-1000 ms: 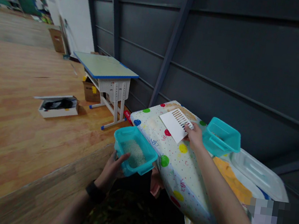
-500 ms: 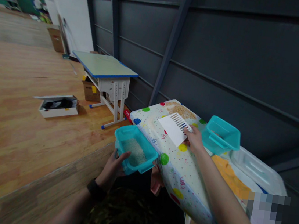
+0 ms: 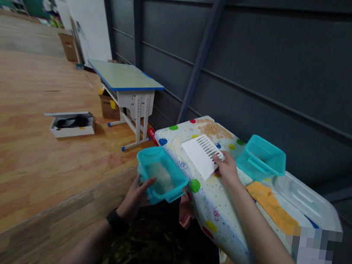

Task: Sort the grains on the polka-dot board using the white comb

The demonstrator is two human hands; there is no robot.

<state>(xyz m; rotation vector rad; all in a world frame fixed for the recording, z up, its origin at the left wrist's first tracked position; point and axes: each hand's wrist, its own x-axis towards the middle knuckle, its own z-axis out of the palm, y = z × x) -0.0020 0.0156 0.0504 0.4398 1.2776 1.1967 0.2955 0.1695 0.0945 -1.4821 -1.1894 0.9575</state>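
My left hand (image 3: 136, 196) grips a teal plastic box (image 3: 160, 178) holding white rice, kept just off the near edge of the table. My right hand (image 3: 228, 169) pinches a white slotted scraper (image 3: 201, 154) flat against the dotted tablecloth (image 3: 215, 198). A patch of tan grain (image 3: 213, 130) lies on the cloth beyond the scraper. A second teal box (image 3: 261, 157) sits just right of my right hand.
An orange cloth (image 3: 272, 206) and a clear plastic lid (image 3: 304, 198) lie on the table to the right. On the wooden floor to the left stand a small blue-edged desk (image 3: 126, 79), an open white box (image 3: 72, 124) and cardboard boxes. A dark metal wall runs behind.
My right hand has drawn the scraper a little toward me and leftward, away from the grain patch. The left hand and its box stay about where they were.
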